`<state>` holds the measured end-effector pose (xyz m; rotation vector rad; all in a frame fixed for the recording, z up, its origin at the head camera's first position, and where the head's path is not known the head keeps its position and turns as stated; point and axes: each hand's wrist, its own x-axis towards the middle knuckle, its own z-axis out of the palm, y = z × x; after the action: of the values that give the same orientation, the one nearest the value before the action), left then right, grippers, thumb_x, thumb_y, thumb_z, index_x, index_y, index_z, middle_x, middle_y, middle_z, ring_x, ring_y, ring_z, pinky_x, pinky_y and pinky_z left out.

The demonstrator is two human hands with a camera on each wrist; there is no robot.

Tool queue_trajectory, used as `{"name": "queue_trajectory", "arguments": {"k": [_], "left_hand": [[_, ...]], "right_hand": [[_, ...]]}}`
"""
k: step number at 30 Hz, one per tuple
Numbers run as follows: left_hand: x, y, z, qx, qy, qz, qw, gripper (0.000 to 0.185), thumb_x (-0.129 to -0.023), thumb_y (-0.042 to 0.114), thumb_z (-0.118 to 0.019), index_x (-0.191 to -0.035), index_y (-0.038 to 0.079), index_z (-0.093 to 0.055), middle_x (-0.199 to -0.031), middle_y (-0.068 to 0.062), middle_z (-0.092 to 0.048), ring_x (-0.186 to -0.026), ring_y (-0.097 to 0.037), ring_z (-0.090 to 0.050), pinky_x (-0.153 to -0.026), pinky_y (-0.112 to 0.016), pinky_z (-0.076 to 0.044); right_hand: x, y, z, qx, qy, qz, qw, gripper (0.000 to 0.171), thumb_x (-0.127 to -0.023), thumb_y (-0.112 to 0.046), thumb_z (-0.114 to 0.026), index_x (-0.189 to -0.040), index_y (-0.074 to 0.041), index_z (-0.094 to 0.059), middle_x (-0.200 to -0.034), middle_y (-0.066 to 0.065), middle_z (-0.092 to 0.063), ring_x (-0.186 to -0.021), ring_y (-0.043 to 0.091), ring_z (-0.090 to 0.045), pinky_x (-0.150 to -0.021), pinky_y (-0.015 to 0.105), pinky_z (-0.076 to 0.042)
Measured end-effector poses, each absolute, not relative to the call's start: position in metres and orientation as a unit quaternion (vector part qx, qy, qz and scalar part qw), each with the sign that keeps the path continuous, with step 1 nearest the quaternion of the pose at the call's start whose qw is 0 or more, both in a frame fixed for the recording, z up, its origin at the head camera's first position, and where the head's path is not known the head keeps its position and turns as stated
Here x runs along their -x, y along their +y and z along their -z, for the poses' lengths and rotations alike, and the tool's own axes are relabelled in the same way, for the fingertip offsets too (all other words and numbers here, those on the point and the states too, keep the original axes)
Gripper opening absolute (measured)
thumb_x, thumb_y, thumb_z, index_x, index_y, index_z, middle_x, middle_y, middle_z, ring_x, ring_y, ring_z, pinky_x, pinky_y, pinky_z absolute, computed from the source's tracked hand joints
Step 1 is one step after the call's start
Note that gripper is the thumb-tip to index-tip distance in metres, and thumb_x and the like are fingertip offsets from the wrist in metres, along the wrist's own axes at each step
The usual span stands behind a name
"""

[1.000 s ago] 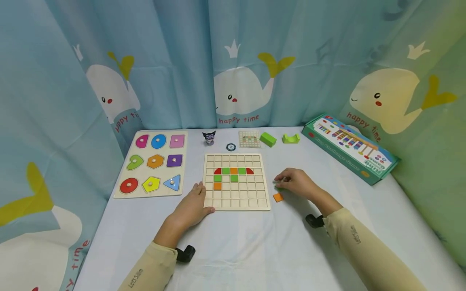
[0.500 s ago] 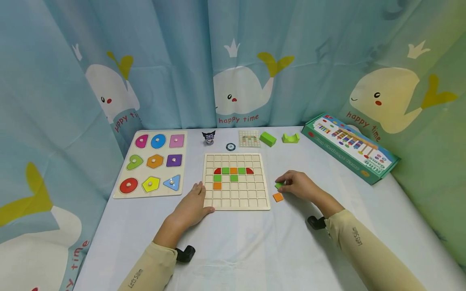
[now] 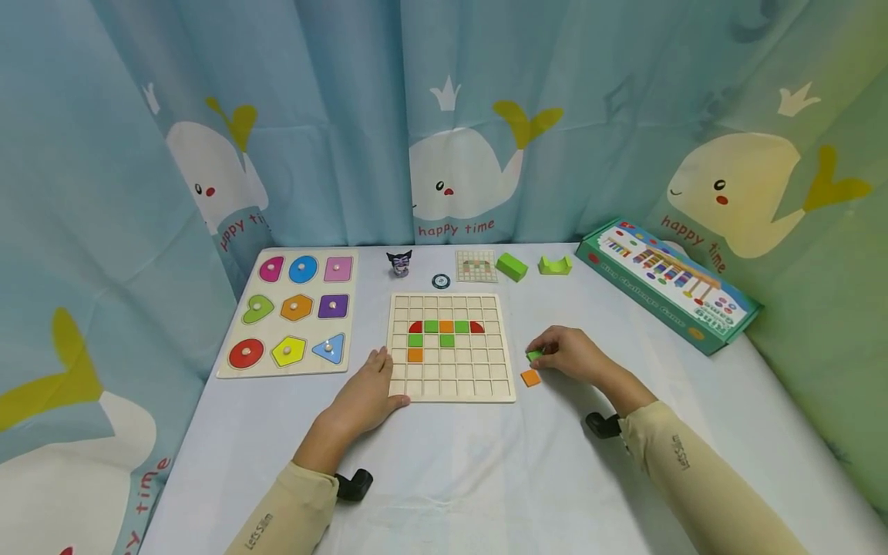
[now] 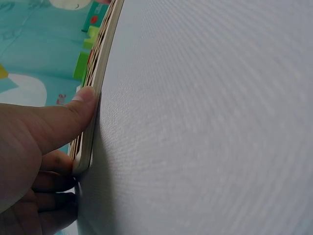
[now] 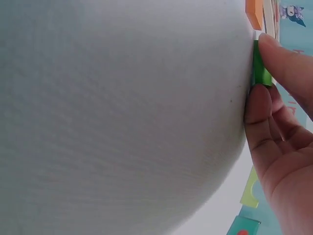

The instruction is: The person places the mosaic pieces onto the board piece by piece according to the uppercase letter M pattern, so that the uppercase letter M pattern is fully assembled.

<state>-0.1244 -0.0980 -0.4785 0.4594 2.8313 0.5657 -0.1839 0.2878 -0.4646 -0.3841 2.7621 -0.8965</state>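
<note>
Right hand [image 3: 572, 356] pinches a green square tile [image 3: 533, 355] off the tabletop [image 3: 486, 462], an orange tile [image 3: 530, 378] just beside. Left hand [image 3: 364, 395] lies flat, grip spread, thumb against the wooden grid board [image 3: 451, 385].

A child's play corner, set up like a small booth: curtains [image 3: 444, 116] printed with cartoon whales and "happy time" close in a white-covered table [image 3: 486, 478] on three sides, and it carries a knobbed shape puzzle [image 3: 291, 311], a wooden grid board [image 3: 451, 347] and a toy box [image 3: 666, 281].

Beige sleeves [image 3: 694, 478], small lettering, perhaps "LetsSlim"; black wrist mounts [image 3: 600, 425].
</note>
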Motion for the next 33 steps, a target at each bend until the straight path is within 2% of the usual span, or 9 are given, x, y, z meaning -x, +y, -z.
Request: {"name": "queue_trajectory", "arguments": {"k": [8,17,33], "left_hand": [[0.124,-0.098,0.479,-0.153,0.962,-0.197,0.112,0.085,-0.093,0.041,-0.072,-0.149,-0.013,-0.036,-0.16,-0.026,-0.027,-0.15,-0.039,-0.022,-0.119,-0.048,-0.027],[0.123,-0.098,0.479,-0.149,0.963,-0.197,0.112,0.086,-0.093,0.041,-0.072,-0.149,-0.012,-0.036,-0.161,-0.025,-0.026,-0.15,-0.038,-0.022,-0.118,-0.048,-0.027],[0.123,-0.097,0.479,-0.149,0.962,-0.198,0.113,0.085,-0.093,0.041,-0.072,-0.149,-0.012,-0.035,-0.161,-0.025,-0.027,-0.15,-0.038,-0.021,-0.118,-0.048,-0.027]], "right_hand": [[0.181,0.289,0.466,0.146,0.934,0.315,0.079,0.018,-0.082,-0.014,-0.084,-0.099,-0.008,-0.079,-0.098,0.004,-0.07,-0.085,0.016,-0.059,-0.073,0.03,-0.048],[0.185,0.289,0.462,0.139,0.929,0.329,0.097,0.01,-0.086,-0.009,-0.08,-0.096,-0.01,-0.081,-0.095,-0.001,-0.073,-0.095,0.02,-0.065,-0.083,0.037,-0.052],[0.197,0.271,0.454,0.128,0.926,0.337,0.113,0.013,-0.089,-0.007,-0.077,-0.102,-0.007,-0.08,-0.098,0.004,-0.074,-0.087,0.017,-0.064,-0.073,0.029,-0.055]]}}
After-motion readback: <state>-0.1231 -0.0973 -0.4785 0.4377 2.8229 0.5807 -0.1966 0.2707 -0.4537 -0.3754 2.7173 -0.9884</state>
